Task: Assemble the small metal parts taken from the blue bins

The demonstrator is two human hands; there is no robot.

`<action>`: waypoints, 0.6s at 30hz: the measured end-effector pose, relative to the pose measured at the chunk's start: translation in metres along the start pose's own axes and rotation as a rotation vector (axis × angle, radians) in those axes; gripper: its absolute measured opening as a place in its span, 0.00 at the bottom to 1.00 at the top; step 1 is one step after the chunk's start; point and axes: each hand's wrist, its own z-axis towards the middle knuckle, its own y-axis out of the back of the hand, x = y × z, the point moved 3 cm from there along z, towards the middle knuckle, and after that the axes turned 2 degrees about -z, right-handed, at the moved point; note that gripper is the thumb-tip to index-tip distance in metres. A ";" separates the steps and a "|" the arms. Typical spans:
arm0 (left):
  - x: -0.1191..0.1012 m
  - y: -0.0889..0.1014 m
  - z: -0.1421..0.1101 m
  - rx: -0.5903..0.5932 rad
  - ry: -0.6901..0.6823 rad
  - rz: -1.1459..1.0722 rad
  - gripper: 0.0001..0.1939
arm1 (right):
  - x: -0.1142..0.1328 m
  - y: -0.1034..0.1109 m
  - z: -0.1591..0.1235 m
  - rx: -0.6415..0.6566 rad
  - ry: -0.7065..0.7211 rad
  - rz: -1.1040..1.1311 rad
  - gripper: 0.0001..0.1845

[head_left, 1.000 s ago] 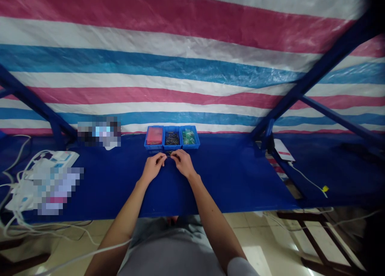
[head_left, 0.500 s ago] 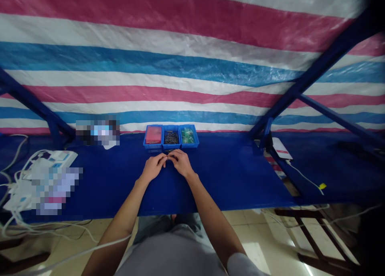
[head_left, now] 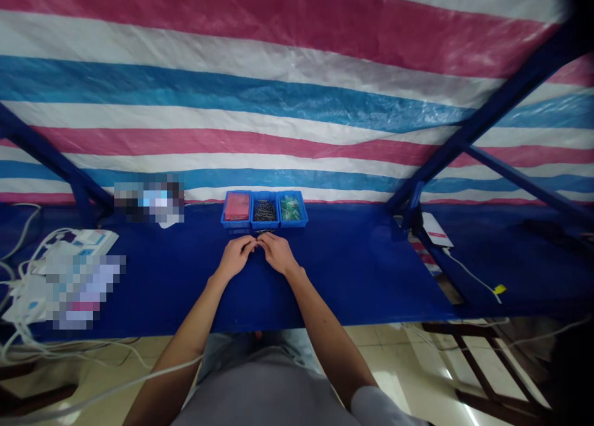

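My left hand [head_left: 236, 255] and my right hand [head_left: 277, 251] meet at the fingertips over the blue table, the fingers of both bent into a pinch. Whatever lies between the fingertips is too small to make out. Just beyond them, a few thin dark pieces like screws or nails [head_left: 266, 231] lie on the table. Behind these stand three blue bins side by side. The left bin holds flat red pieces [head_left: 237, 207], the middle one a heap of dark screws or nails [head_left: 265, 211], the right one small green-and-clear pieces [head_left: 291, 208].
White power strips with tangled cables [head_left: 88, 243] lie at the left of the blue table [head_left: 362, 259]. A white device [head_left: 436, 229] with a cable is at the right. Blue metal bars [head_left: 445, 148] rise at both sides before a striped sheet [head_left: 288, 114]. A white cable [head_left: 139, 379] crosses my left forearm.
Both hands stay together at nearly the same spot, with small shifts of the fingers. More of the thin dark pieces beyond the fingertips shows. The view has shifted slightly.
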 end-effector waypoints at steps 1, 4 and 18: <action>-0.001 0.000 0.000 -0.008 -0.014 -0.005 0.17 | 0.000 -0.001 0.000 0.008 -0.005 -0.012 0.10; -0.002 0.000 0.000 -0.019 -0.051 -0.015 0.15 | 0.000 -0.003 -0.001 0.040 -0.033 -0.056 0.10; -0.002 0.000 -0.001 0.030 -0.017 -0.019 0.17 | -0.001 0.000 -0.001 0.033 -0.114 -0.111 0.22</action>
